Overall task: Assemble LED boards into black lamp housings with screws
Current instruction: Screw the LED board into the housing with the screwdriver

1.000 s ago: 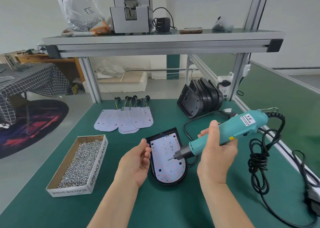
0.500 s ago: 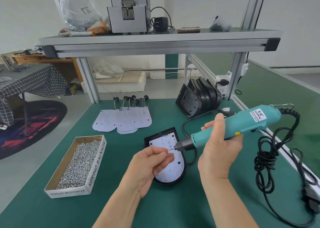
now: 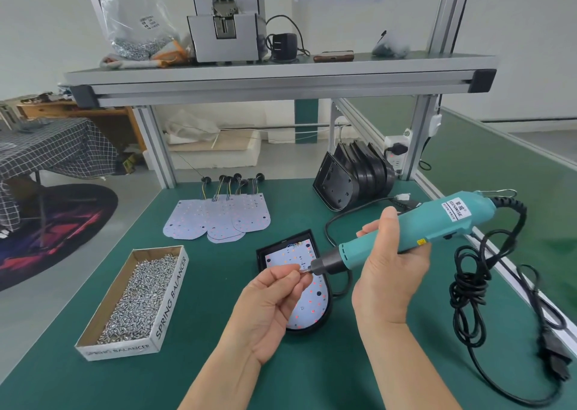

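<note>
- Teal electric screwdriver (image 3: 437, 222): right hand (image 3: 390, 272) has its grip closed round the barrel. The bit is held roughly level above the desk (image 3: 187, 378), pointing left.
- Left hand (image 3: 268, 309): grip pinched at the bit tip, presumably seating a screw. The screw itself is too small to confirm.
- Black lamp housing (image 3: 281, 240) lies mid-desk, toward the near edge, with the LED board (image 3: 312, 303) seated inside.
- Step judged: loading the bit. The next move calls for tipping the bit down onto a board hole without losing the screw.
- Legible: "KEENWISE" on the driver label; "SPRING BALANCER" on the screw box (image 3: 131, 297) near the left edge.
</note>
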Motion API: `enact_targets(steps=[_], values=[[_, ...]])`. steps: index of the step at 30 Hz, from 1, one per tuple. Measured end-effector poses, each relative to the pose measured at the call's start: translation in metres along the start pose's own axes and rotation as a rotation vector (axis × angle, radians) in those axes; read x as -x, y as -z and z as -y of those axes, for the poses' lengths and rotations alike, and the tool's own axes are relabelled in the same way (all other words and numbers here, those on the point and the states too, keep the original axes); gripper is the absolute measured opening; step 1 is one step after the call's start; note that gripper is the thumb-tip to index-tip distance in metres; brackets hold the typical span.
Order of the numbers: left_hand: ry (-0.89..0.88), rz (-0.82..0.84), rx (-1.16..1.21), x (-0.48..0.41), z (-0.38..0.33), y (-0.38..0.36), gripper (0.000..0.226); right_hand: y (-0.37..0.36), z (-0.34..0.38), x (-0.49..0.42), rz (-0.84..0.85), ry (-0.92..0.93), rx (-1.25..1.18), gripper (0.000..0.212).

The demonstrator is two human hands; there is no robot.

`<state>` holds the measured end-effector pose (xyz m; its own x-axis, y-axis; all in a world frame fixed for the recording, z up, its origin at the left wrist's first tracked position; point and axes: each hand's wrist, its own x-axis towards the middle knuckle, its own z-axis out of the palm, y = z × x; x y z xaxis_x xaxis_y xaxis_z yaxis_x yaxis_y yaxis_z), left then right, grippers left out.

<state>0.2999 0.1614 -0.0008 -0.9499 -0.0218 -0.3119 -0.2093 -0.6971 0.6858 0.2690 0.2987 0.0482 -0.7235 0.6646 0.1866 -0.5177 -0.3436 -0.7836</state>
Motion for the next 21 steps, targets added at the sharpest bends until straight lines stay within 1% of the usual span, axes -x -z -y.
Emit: enact_targets(steps=[2,6,9,14,17,20,21], values=[[-0.004,-0.002,0.032,0.0010,0.0020,-0.0020,0.009,-0.0005,0.0014,-0.0030,-0.025,-0.011,-0.007,0.021],[0.014,0.015,0.070,0.0026,0.0035,-0.0032,0.020,-0.0011,0.0041,-0.0076,-0.048,-0.013,-0.017,0.023],[0.016,0.025,0.061,0.0031,0.0032,-0.0028,0.014,-0.0007,0.0025,-0.0063,-0.034,0.004,-0.027,0.029],[0.001,0.008,0.037,0.0029,0.0035,-0.0023,0.016,-0.0015,0.0008,-0.0029,-0.019,0.020,-0.008,0.022],[-0.015,0.006,0.029,0.0040,0.0031,-0.0030,0.015,-0.0014,0.0009,-0.0043,-0.012,0.011,-0.030,0.030],[-0.007,0.010,0.042,0.0049,0.0035,-0.0041,0.013,-0.0024,0.0014,-0.0055,-0.012,0.006,-0.059,0.051],[-0.006,0.009,0.045,0.0049,0.0038,-0.0045,0.013,-0.0023,0.0011,-0.0056,-0.008,0.008,-0.052,0.052]])
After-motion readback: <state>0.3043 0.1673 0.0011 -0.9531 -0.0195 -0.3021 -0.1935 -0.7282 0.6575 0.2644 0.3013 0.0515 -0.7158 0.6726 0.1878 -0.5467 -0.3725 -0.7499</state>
